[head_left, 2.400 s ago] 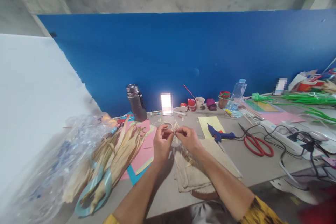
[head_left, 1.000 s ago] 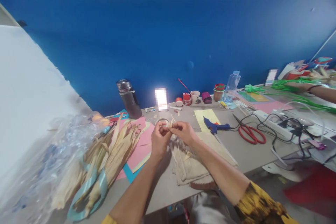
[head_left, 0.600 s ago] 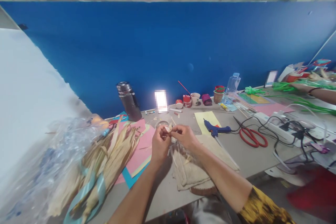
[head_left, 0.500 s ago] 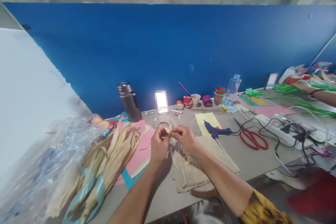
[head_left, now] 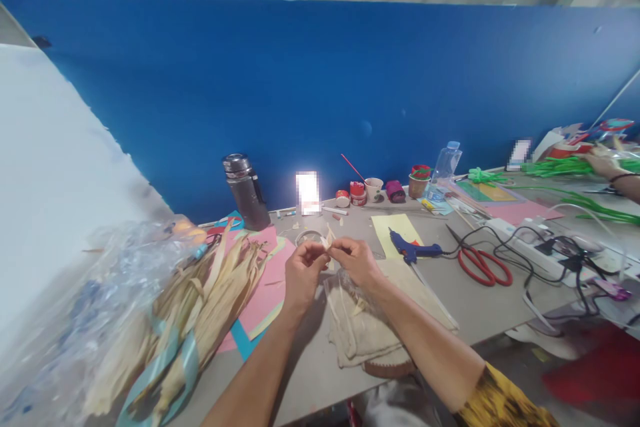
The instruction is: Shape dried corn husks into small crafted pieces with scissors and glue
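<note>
My left hand (head_left: 306,273) and my right hand (head_left: 356,261) meet over the table, fingertips pinched together on a small pale piece of dried corn husk (head_left: 327,239). Its tip pokes up between the fingers; the rest is hidden. Just behind the hands lies a roll of tape (head_left: 309,236). Beneath my right forearm is a folded beige cloth (head_left: 367,327). A bundle of dried corn husks (head_left: 220,293) tied with light-blue ribbon rests left of my left hand, partly over pink paper (head_left: 267,280).
To the right are a blue glue gun (head_left: 413,247) on yellow paper, red-handled scissors (head_left: 483,265) and a power strip (head_left: 530,247) with tangled cords. A dark thermos (head_left: 247,193) and a paper cup (head_left: 373,189) stand behind. Another person's hand (head_left: 603,163) is among green strips at far right.
My fingers have closed nearer together, and the husk piece now shows as a narrow upright tip. The other person's hand at far right has shifted right.
</note>
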`<state>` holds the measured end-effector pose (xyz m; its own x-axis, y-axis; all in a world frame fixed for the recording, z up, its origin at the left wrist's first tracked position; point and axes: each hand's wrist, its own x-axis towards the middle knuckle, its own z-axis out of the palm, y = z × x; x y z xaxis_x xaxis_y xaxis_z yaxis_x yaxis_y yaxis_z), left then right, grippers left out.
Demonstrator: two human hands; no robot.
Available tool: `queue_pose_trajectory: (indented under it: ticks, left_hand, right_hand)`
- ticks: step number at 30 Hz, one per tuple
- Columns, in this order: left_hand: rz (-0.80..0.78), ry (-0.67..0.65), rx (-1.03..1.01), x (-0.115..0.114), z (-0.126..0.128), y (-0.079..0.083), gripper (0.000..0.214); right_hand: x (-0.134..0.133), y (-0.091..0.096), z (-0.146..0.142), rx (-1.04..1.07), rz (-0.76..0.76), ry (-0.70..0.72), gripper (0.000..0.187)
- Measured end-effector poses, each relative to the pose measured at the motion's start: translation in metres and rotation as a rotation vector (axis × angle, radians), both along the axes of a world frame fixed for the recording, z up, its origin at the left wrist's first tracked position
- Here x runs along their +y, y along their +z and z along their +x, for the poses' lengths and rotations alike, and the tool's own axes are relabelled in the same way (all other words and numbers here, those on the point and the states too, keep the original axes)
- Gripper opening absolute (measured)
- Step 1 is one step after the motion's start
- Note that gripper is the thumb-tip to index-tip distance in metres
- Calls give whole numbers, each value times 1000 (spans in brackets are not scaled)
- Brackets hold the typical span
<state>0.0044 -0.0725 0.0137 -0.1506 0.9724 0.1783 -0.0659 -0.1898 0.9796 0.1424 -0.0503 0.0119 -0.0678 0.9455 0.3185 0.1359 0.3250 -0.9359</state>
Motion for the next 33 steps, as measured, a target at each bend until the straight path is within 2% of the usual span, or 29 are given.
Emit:
queue_pose_trajectory:
  ticks: [7,13,16,19,23,26,29,33]
  left_hand:
    - [-10,39,-60,4,-1,0,33]
    - [-96,151,-197,18,-15,-3,42]
    - [-138,170,-237,24,-23,-3,42]
    - [-132,183,-246,26,-28,-2,38]
    - [-132,202,-227,26,-29,-1,34]
    - [-120,179,-216,26,-29,-1,34]
    - [-116,174,-224,26,-28,-2,35]
    - [-125,215,-213,27,-28,-2,33]
  right_hand:
    - [0,-1,3,52,-29,9,25]
    - [14,11,25,246,-75,-232,32]
    - [18,20,42,319,-146,-270,30]
    - [6,24,60,100,-93,-186,24]
    - [-29,16,75,-360,-42,123,16]
    - [-55,6,76,-600,31,270,15]
    - [-65,6,75,-766,98,276,16]
    - [-46,30,64,-883,131,125,15]
